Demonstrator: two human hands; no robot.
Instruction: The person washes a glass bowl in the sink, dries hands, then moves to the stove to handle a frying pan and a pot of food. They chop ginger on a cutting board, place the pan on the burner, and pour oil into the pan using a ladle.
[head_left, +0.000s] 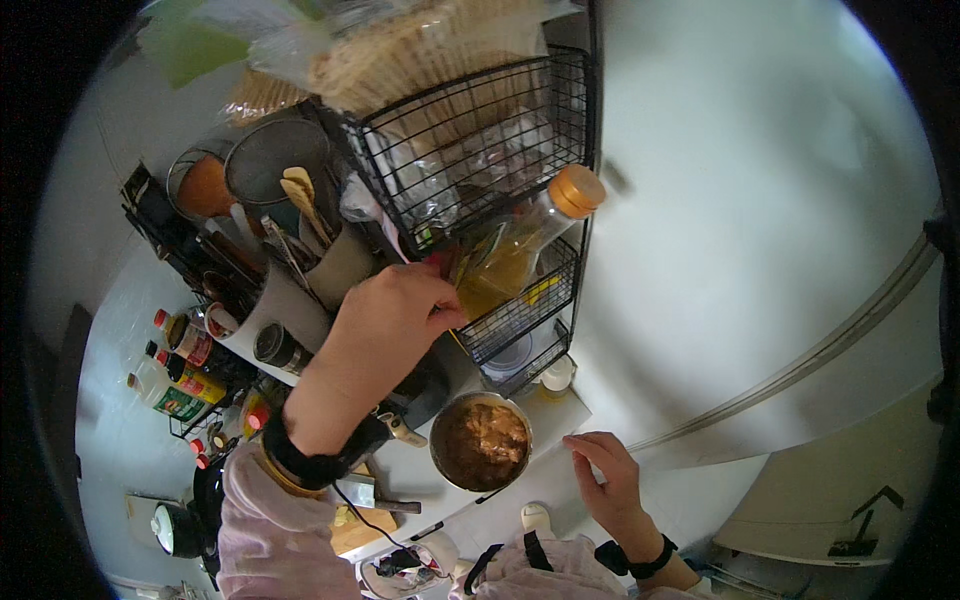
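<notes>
My left hand (409, 300) reaches to the black wire rack (517, 330), its fingers curled beside a bottle of yellow liquid (499, 262) with an orange cap. Something reddish shows behind the fingers; whether they grip it or the bottle is hidden. Below the rack, on the white counter (551, 416), a metal pot (480, 442) holds brown, sauce-coated pieces that look like meat. To the right of this pot hovers my right hand (611, 476), fingers bent and a gap inside the thumb, with nothing visible in it.
Utensil holders (341, 262) with spoons and spatulas stand left of the rack. Sauce bottles (187, 375) line the wall. A cleaver (367, 491) lies on a wooden cutting board (367, 529). A large white appliance-like panel (735, 225) rises at right. A dark cable (367, 517) crosses the counter.
</notes>
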